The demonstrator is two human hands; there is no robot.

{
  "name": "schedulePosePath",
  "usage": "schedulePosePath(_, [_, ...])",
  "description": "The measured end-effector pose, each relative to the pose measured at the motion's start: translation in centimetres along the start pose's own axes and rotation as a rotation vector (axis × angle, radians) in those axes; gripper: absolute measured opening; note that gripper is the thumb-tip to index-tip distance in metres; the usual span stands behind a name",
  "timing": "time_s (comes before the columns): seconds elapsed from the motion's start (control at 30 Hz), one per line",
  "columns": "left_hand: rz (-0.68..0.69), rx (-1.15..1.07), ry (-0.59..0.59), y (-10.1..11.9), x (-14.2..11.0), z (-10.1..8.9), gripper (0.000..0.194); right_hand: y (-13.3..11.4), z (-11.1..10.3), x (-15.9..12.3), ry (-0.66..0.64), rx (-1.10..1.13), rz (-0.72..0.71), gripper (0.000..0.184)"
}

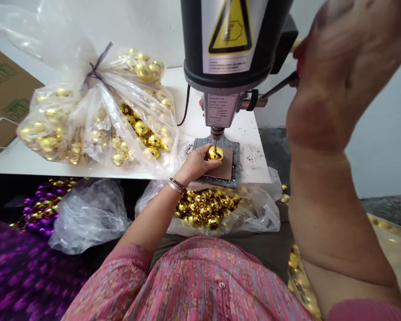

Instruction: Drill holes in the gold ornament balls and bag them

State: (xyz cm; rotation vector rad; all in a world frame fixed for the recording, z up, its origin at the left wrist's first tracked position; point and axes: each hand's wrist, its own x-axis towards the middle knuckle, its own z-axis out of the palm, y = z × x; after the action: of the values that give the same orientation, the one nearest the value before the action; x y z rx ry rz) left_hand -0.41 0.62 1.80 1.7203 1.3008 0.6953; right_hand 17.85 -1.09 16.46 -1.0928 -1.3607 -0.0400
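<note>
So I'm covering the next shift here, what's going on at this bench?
A person's left hand holds a gold mirrored ball on a brown pad, directly under the spindle of a bench-top press. Their raised right hand is closed around the press's red-gripped lever. Tied clear bags of gold balls sit on the white table, and more gold balls lie in an open bag below its edge.

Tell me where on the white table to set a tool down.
Right of the press base, the white table is free but for dark specks; a narrow strip also lies between cable and press. Leftward the bag of gold baubles crowds it, and the left hand fills the base.
</note>
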Motion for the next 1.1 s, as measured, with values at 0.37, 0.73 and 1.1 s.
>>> schedulePosePath(0.37, [0.003,-0.027,-0.006,-0.3,0.0,0.4,0.043,2.5,-2.2,-6.1,-0.004,-0.25,-0.339,0.015])
schedulePosePath(0.73, [0.01,-0.05,-0.013,-0.7,-0.1,0.5,0.037,3.1,-1.7,-9.0,0.053,-0.336,-0.235,0.02])
schedulePosePath(1.1, [0.013,-0.044,0.0,-0.9,0.1,0.6,0.031,4.8,0.3,-10.3,0.186,-0.12,-0.422,0.009])
